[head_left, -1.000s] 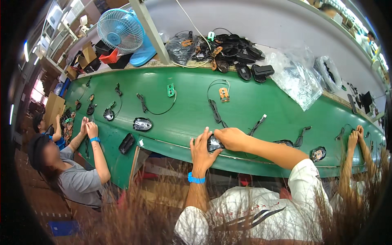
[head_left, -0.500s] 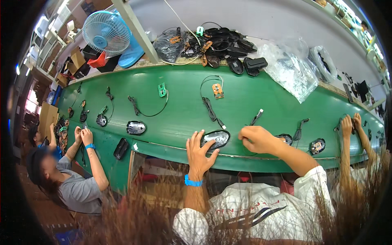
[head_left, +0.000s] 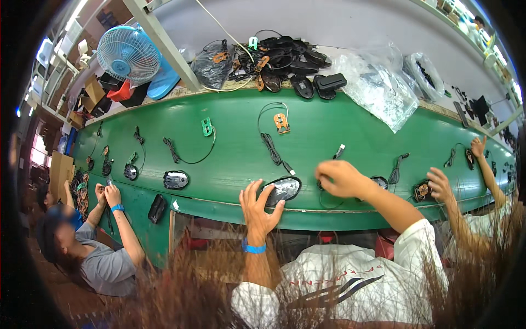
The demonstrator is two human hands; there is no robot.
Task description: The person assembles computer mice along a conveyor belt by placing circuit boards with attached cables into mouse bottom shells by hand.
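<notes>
My left hand (head_left: 258, 213) lies at the left end of a black mouse shell (head_left: 286, 189). Its fingers are spread, and the thumb and index finger touch the shell's edge. To the right, my right hand (head_left: 342, 178) is raised over the table with its fingers curled inward; what they hold, if anything, is hidden. A dark cable with a pale plug (head_left: 340, 148) runs behind that hand. Beyond the shell lie a bundled black cable (head_left: 270, 147) and an orange circuit board (head_left: 282, 124) wired to it.
Farther left on the green table (head_left: 230, 159) are a green board (head_left: 206, 127) and another shell (head_left: 176, 179). A pile of black mouse parts (head_left: 290, 57), clear plastic bags (head_left: 378, 82) and a blue fan (head_left: 129, 55) stand along the back. Co-workers sit on both sides.
The view has shifted, sliding the scene left. My right hand's fingertips have lifted a little away from the table edge. At right, a co-worker's hands have moved apart.
</notes>
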